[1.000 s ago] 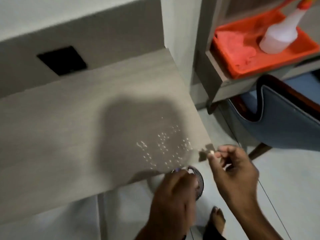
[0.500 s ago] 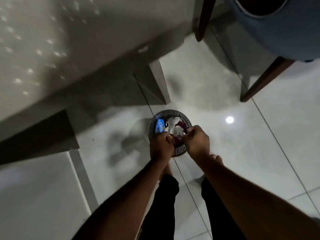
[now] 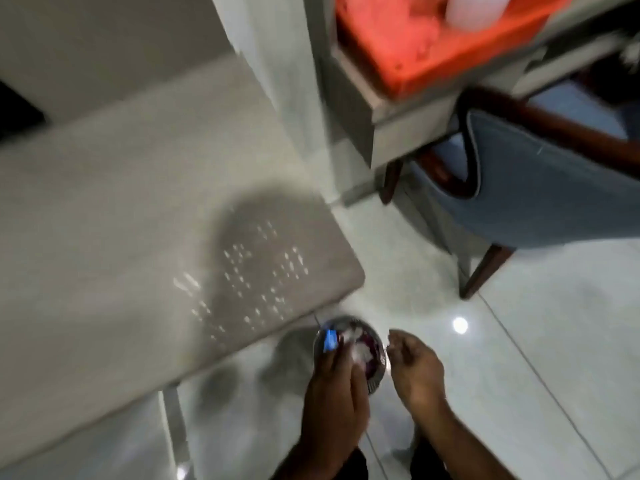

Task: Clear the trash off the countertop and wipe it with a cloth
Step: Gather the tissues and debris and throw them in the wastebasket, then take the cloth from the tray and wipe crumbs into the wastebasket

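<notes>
Head view, blurred: small round wastebasket (image 3: 349, 348) on the floor just off the desk's (image 3: 121, 209) near right corner, holding white, purple and blue trash (image 3: 360, 349). Left hand (image 3: 334, 393) over its rim, grip indiscernible; right hand (image 3: 414, 367) beside it, fingers loosely curled, empty.

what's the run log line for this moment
stage: trash dropped | left hand: over mesh bin | right hand: beside bin, looks empty | countertop: white specks | cloth: in orange tray

whole view: motion-blurred
waste bin (image 3: 375, 370): near rim hidden by left hand (image 3: 334, 386)
orange tray (image 3: 426, 69): cut off at top edge
</notes>
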Demonstrator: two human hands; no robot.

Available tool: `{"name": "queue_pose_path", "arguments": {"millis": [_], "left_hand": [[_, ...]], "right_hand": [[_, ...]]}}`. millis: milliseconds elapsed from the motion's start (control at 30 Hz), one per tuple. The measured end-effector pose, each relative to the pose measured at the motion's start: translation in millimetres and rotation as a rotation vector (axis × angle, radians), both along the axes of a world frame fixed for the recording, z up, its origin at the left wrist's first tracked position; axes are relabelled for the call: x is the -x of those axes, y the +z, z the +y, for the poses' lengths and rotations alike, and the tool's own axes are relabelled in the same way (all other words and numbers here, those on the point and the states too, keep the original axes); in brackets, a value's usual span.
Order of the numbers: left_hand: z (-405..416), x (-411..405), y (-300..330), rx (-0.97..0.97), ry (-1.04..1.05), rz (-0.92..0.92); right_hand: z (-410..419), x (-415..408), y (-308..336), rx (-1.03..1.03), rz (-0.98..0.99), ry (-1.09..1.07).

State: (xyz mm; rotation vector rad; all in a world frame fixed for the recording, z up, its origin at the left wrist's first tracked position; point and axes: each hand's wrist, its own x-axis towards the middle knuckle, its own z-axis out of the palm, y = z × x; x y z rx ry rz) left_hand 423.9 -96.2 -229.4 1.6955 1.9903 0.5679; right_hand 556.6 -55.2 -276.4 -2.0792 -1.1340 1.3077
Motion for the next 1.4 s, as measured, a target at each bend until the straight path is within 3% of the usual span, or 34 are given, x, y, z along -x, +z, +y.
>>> {"name": "queue_pose_path", "arguments": {"millis": [67, 167, 267, 400, 533, 733, 900, 1067, 1233, 1400], "left_hand": [[9, -1, 69, -0.194, -0.078, -0.033], [40, 8, 147, -0.323, -0.184, -0.005], [103, 27, 205, -0.413, -0.160, 0.064], [181, 50, 232, -0.333, -0.053, 0.223], [248, 71, 212, -0.146, -0.019, 0.387], [317, 101, 162, 0.088, 0.107, 0.498], [342, 102, 132, 0.145, 0.172, 0.531], [345, 110, 115, 0.184, 0.176, 0.552], [345, 113, 111, 0.145, 0.164, 0.540], [345, 114, 114, 0.153, 0.169, 0.521]], "right_hand": [[12, -1, 69, -0.117, -0.017, -0.003], [27, 3, 154, -0.226, -0.020, -0.030], [58, 13, 227, -0.368, 0.010, -0.063], [124, 24, 283, -0.538, -0.046, 0.021], [225, 22, 312, -0.623, -0.120, 0.095], [377, 20, 297, -0.479, -0.290, 0.327], [460, 23, 244, -0.343, -0.385, 0.511], [495, 37, 207, -0.241, -0.763, 0.640], [512, 47, 179, -0.336, -0.661, 0.573], [505, 40, 205, -0.466, -0.741, 0.595]]}}
